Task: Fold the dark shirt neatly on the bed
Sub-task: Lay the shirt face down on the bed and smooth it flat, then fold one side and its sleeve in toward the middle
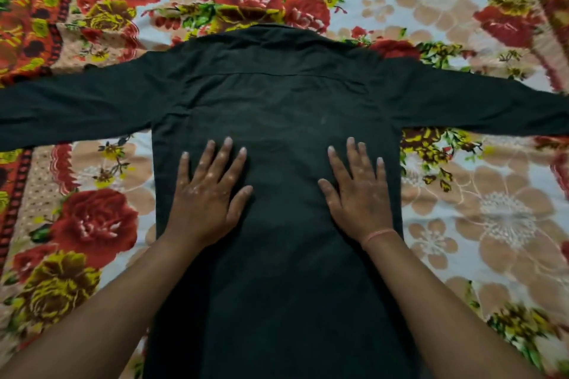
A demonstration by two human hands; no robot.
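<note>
The shirt [277,108] lies spread on the bed [480,203], filling the middle of the frame from the collar [286,29] at upper centre down past the bottom edge. It looks to be face down, since a yoke seam runs across the shoulders and no buttons show. One sleeve [77,111] runs out to the left edge of the frame and the other sleeve [480,104] to the right edge, both flat and roughly straight.

Both hands rest palm down on the body of the shirt, at centre frame. The left hand [206,197] has its fingers straight and slightly fanned, thumb out to the side; the right hand [358,191] lies the same way, with a thin band [380,234] at the wrist. Neither grips any cloth; they only press on it.

This looks like the smoothing step, before any fold is made. The cloth under the hands seems fairly flat, with faint creases near the yoke.

The next move likely calls for taking one side edge with its sleeve and bringing it in across the back, keeping the fold line straight from shoulder to hem.
</note>
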